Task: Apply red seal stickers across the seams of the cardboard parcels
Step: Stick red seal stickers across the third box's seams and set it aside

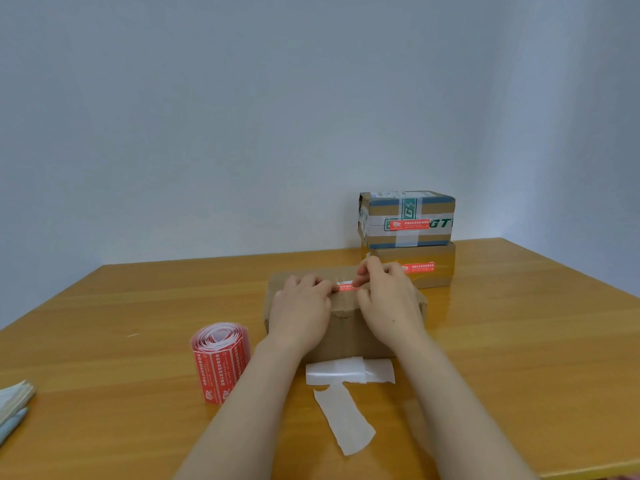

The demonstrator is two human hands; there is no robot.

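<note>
A plain cardboard parcel (346, 332) lies on the table in front of me. On its top lies a red seal sticker (347, 286), mostly hidden by my fingers. My left hand (300, 311) rests on the parcel's top, its fingertips on the sticker's left end. At the sticker's right end my right hand (388, 299) has its curled fingers on the sticker. A roll of red seal stickers (220, 362) stands upright to the left of the parcel.
Two parcels are stacked at the back right: the upper parcel (407, 220) and the lower parcel (415, 268) each carry a red sticker. White backing strips (349, 372) lie near the front of the parcel. Folded cloth (14, 403) sits at the wooden table's (104, 306) left edge.
</note>
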